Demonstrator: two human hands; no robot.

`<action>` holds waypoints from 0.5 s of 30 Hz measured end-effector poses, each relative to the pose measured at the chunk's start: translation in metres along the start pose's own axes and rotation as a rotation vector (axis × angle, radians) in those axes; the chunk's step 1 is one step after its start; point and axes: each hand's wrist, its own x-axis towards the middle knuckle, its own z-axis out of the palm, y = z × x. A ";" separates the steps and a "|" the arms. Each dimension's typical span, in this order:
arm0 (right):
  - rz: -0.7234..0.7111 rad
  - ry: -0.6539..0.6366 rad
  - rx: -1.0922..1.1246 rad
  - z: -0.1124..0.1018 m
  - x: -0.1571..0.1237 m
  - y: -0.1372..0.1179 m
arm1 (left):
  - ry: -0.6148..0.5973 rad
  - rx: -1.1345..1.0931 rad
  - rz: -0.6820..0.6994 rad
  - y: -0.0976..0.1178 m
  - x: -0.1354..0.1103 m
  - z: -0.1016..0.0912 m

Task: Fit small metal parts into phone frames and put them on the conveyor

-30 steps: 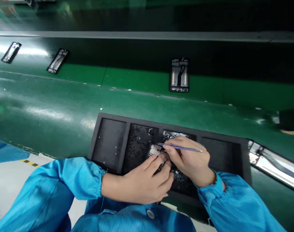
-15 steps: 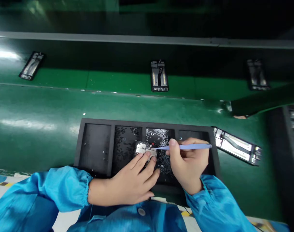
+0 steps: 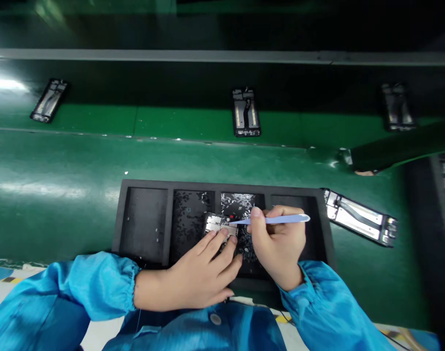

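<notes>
A black foam tray with several compartments lies on the green bench in front of me; its middle compartments hold many tiny shiny parts. A small metallic module rests across the tray's middle divider. My left hand lies over the tray with its fingertips pressing on the module's near edge. My right hand pinches light blue tweezers whose tip touches the module's right side.
A silver phone frame lies on the green bench just right of the tray. On the conveyor belt behind lie three phone frames. Another person's dark sleeve and hand reach in from the right.
The view has swung right, so the tray now sits centred. The left hand keeps holding the module, and the tweezers stay at it, shifted slightly left since half a second ago.
</notes>
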 end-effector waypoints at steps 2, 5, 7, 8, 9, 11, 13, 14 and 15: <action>0.013 0.011 0.024 0.002 0.002 -0.004 | -0.002 -0.003 0.001 0.000 0.000 0.000; 0.024 0.051 0.049 0.004 0.005 -0.009 | -0.006 -0.001 0.009 0.000 0.000 0.000; 0.025 0.075 0.054 0.004 0.006 -0.010 | -0.012 0.005 0.011 0.000 0.000 -0.001; 0.024 0.083 0.054 0.003 0.006 -0.010 | -0.015 0.009 0.010 -0.001 0.000 -0.001; 0.022 0.088 0.051 0.003 0.005 -0.009 | -0.017 0.012 0.009 -0.001 0.000 -0.002; 0.021 0.087 0.041 0.000 0.004 -0.006 | -0.016 0.014 0.008 0.000 0.000 -0.002; 0.021 0.070 0.029 -0.002 0.001 -0.003 | -0.010 0.012 0.009 0.000 0.000 -0.001; 0.022 0.053 0.025 -0.003 0.000 -0.001 | -0.008 0.010 0.009 0.000 0.000 -0.001; 0.023 0.021 0.025 -0.004 0.000 0.000 | -0.006 0.006 0.008 0.000 -0.001 -0.001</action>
